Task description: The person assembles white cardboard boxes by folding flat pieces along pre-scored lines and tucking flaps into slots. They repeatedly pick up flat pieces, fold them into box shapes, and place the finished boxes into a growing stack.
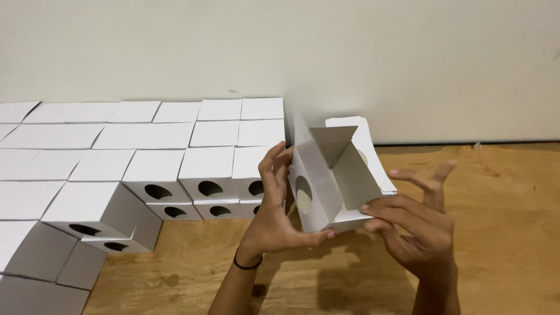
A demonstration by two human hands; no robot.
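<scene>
Head view: half-folded white box (332, 184), top flaps up, round hole in its side, held between both hands above wooden table (501, 192). Left hand (274, 213) curled round its hole side, thumb under. Right hand (417, 224) fingertips on bottom edge, other fingers spread loose. Flat blanks (373, 154) just behind. Stacked finished white boxes (192, 166), round holes forward, left against wall (350, 58).

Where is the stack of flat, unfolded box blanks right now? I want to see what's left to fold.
In the head view, the flat blanks lie on the wooden table by the wall, right of centre, just behind the open box held in both hands.
</scene>
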